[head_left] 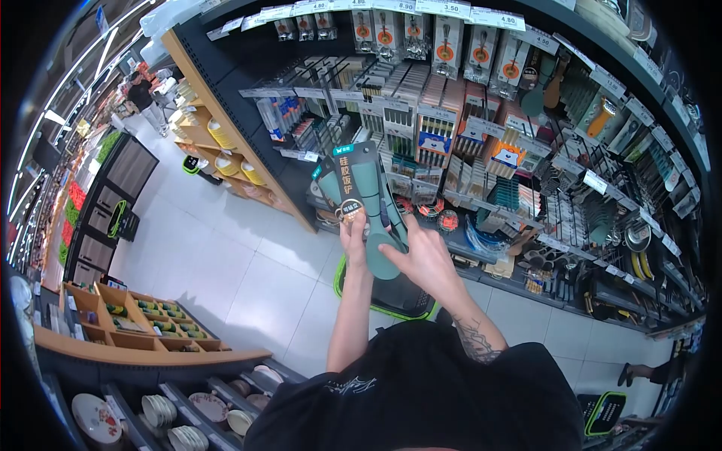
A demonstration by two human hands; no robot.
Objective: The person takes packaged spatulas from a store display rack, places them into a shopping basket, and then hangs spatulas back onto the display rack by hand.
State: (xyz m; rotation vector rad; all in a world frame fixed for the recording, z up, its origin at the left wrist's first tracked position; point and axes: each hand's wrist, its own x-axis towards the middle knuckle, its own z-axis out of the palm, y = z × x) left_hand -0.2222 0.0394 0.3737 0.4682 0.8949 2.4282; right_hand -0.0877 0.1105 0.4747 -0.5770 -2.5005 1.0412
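Several green silicone rice paddles [383, 259] on dark hanging cards are held up before my chest, with the front card facing me. My left hand [354, 239] is closed round their left side, its thumb on the front card by the round label. From the right, my right hand [425, 254] grips the same bunch, its thumb over the paddle's round end and its index finger along the edge. Fingers behind the cards are hidden. Below the hands, partly covered by my arms, a black shopping basket [338, 281] with a green rim is on the floor.
Ahead stands a shelf rack [466, 128] of hanging kitchen tools and packed chopsticks with price tags. A wooden shelf end [237, 128] rises at left. Bowls and plates [158, 412] lie lower left. A person [141, 92] stands far off; another's leg [639, 372] shows at right.
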